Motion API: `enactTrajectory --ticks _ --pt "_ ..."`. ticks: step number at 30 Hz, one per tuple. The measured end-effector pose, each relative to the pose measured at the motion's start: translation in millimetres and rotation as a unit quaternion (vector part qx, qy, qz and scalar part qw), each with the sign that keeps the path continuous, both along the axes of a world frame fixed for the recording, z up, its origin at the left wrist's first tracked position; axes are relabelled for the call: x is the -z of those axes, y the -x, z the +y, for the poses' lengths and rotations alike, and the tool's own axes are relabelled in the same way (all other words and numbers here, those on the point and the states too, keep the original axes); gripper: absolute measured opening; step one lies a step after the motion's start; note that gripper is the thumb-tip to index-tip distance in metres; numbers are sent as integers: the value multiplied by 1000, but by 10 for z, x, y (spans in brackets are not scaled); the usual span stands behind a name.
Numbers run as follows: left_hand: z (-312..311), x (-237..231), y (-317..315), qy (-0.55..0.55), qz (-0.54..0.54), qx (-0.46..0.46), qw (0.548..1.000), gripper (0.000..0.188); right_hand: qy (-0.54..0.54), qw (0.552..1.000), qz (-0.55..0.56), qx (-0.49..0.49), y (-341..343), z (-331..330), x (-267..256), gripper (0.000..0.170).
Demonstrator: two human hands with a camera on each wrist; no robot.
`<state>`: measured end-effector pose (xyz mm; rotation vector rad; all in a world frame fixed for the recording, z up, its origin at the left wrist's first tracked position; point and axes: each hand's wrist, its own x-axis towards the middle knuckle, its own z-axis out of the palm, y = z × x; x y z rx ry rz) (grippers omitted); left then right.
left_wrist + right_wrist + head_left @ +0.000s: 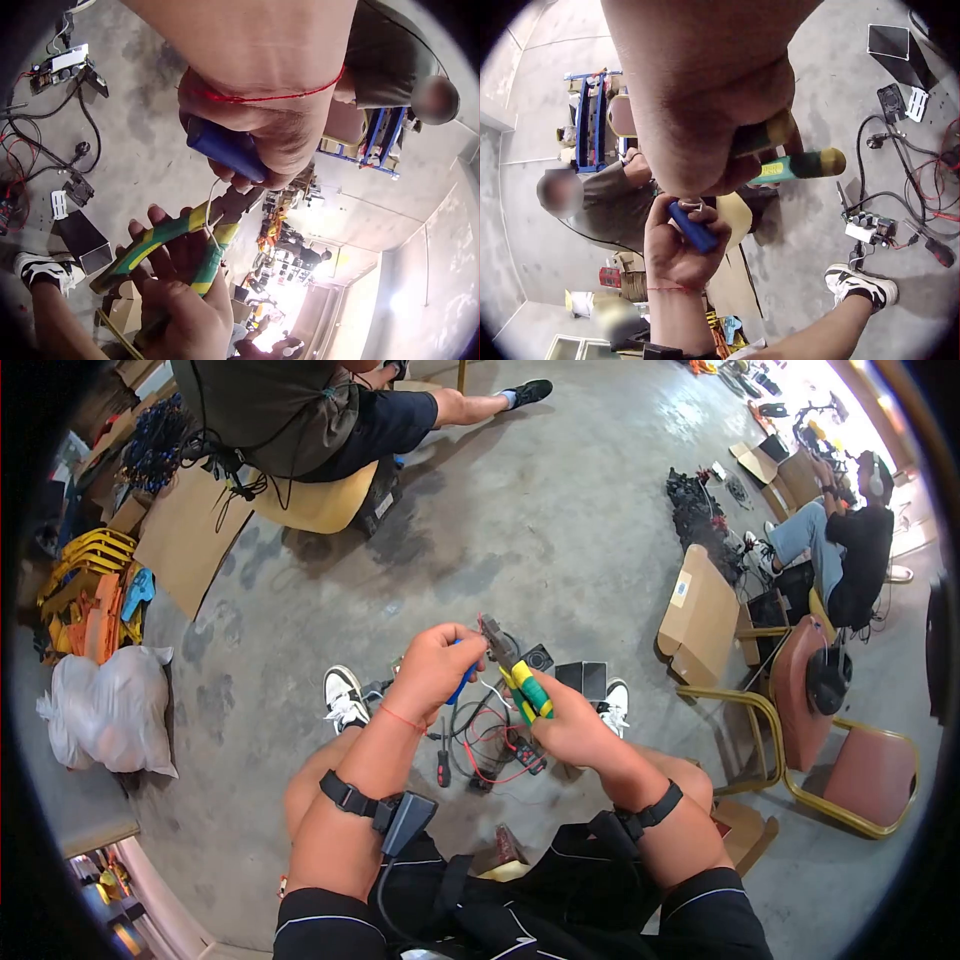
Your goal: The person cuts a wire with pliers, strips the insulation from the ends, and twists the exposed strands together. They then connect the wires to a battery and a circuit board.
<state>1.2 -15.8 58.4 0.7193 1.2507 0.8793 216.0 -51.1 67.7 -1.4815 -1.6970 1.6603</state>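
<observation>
My left hand (438, 668) grips a blue cylinder (225, 150), its fingers curled round it. A thin white wire (209, 217) runs from beside the cylinder to the pliers. My right hand (575, 725) holds pliers with green and yellow handles (527, 690), their metal head (497, 641) up by the left fingertips. In the left wrist view the right hand (187, 307) lies round the handles (157, 244), which stand apart. The right wrist view shows the left palm (679, 259) turned up with the blue cylinder (694, 226); the pliers' jaws are hidden there.
On the floor between the feet lie tangled cables (470, 725), a screwdriver (443, 768), a black box (582, 678) and a circuit board (870, 229). Chairs (800, 700) and a cardboard box (696, 615) stand right. A white bag (118, 705) is left. Two people sit farther off.
</observation>
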Motion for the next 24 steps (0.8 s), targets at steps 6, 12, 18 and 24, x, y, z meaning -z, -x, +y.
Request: enactTrajectory --ticks 6,12,18,24 --pt "-9 20 -9 -10 9 4 1000 13 30 1000 -5 6 56 10 -92 60" --pt "-28 29 -14 -13 10 -10 1000 15 -71 997 -31 -11 38 -14 161 60" --pt "-34 13 -7 -6 28 -28 999 16 -77 996 -51 10 109 -9 161 63" --pt "-118 -1 21 -9 78 -51 996 20 -106 993 -39 18 214 -85 231 66"
